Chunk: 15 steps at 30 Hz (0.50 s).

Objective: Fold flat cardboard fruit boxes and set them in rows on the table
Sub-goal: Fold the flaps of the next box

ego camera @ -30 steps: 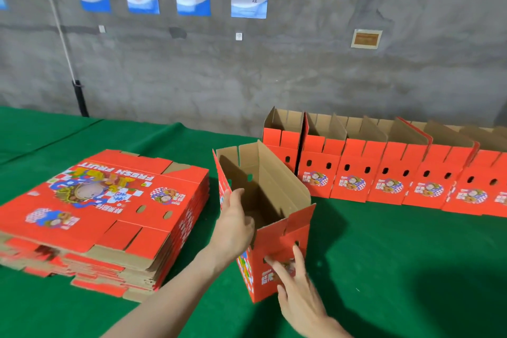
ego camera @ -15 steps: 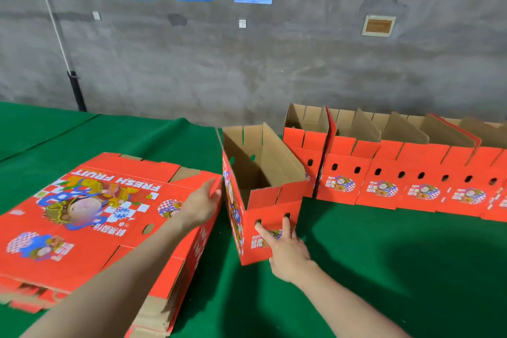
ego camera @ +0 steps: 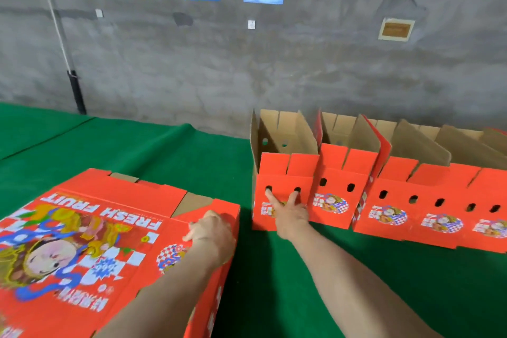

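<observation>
Hands split: R hand point(ego camera: 289, 212) on the end box point(ego camera: 274, 164), L hand point(ego camera: 211, 230) on the flat-carton stack point(ego camera: 216, 304).
R fingers point(ego camera: 271, 197) straight, released, tips pressed to the box's red front by its 2 vent holes. Box stands upright at the L end of the row point(ego camera: 397, 195), touching its neighbour, mouth up. L hand has fingers bent on the near-R corner of the top flat point(ego camera: 82, 241); can't tell if it's pinching the flap. Next flat lies right under L hand, long axis running off to the L, so L is the nearer hand. R is well apart, across a strip of green worktop point(ego camera: 164, 151). Count: 5 folded boxes in view (last cut by frame edge), 1 stack of flats, no. of sheets unclear.
</observation>
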### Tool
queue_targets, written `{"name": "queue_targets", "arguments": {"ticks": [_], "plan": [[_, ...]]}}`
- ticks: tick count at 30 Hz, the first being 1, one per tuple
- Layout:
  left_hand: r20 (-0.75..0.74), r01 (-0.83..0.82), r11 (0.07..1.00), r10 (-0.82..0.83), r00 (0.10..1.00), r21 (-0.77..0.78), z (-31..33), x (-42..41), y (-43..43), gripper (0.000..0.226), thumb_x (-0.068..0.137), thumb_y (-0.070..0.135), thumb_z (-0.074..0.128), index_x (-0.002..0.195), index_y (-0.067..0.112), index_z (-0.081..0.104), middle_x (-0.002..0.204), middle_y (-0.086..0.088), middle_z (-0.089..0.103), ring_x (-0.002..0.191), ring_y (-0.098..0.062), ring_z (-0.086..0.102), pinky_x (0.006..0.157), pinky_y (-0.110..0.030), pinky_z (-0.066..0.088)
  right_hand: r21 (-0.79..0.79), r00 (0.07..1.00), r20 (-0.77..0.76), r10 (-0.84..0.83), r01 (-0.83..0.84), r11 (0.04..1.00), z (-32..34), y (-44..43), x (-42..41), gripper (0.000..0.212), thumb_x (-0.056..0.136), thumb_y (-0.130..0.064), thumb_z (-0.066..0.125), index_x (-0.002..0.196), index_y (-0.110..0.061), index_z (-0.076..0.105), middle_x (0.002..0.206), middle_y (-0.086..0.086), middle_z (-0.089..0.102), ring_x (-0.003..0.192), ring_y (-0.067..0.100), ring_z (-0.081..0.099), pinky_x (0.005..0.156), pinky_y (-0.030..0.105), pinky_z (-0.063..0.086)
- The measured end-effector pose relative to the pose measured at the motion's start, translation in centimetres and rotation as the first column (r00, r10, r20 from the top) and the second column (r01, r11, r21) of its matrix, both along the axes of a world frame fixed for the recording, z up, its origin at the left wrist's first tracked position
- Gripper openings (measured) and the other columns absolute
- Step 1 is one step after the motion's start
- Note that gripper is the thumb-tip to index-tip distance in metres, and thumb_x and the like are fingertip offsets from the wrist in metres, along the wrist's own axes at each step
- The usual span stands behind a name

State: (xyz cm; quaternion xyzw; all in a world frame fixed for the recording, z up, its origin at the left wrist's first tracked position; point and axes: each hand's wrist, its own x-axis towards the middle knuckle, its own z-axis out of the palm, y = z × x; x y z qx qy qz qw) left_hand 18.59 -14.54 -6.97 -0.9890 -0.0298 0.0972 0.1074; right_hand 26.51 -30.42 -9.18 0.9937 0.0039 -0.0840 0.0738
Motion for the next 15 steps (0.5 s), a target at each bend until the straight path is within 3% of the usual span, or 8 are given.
{"name": "queue_targets", "arguments": {"ticks": [3,7,11,15], "plan": [[-0.082,0.035,0.984,-0.021,0.996,0.174,-0.2,1.1,-1.0,0.041,0.097,0.014,0.036,0.135,0.001,0.046,0.129,-0.024,0.044,0.12,-0.051,0.043,0.079,-0.058,0.054,-0.038,1.0,0.001,-0.027,0.027,0.999,0.5,-0.5,3.1,0.107,0.088,-0.009,0.058,0.142,-0.043,-0.028,0.151,0.034,-0.008,0.122,0.045,0.046,0.094,0.044,0.046],[-0.112,0.057,0.973,-0.033,0.993,0.224,-0.5,1.6,-1.3,0.038,0.096,0.009,0.038,0.131,0.0,0.051,0.126,-0.025,0.049,0.115,-0.051,0.047,0.077,-0.055,0.055,-0.097,0.999,0.037,-0.013,0.016,0.995,0.4,-3.0,4.8,0.098,0.092,-0.004,0.046,0.14,-0.044,-0.03,0.151,0.032,0.0,0.114,0.039,0.054,0.09,0.045,0.049],[-0.055,-0.082,0.991,0.089,0.995,0.11,0.0,1.1,-1.8,0.041,0.099,0.018,0.036,0.136,0.003,0.045,0.128,-0.026,0.042,0.119,-0.051,0.046,0.085,-0.057,0.051,-0.131,0.998,0.053,0.022,-0.015,0.991,0.3,-4.3,4.7,0.097,0.092,-0.007,0.046,0.139,-0.046,-0.029,0.148,0.029,0.008,0.106,0.033,0.057,0.085,0.042,0.052],[-0.017,-0.106,0.993,0.106,0.994,0.044,0.3,0.7,-1.7,0.042,0.098,0.022,0.037,0.136,0.007,0.044,0.127,-0.023,0.042,0.118,-0.045,0.049,0.091,-0.051,0.05,-0.139,0.997,0.071,0.008,0.002,0.99,0.1,-6.0,4.6,0.094,0.096,-0.015,0.047,0.138,-0.048,-0.03,0.145,0.028,0.012,0.104,0.036,0.058,0.083,0.045,0.053]]}}
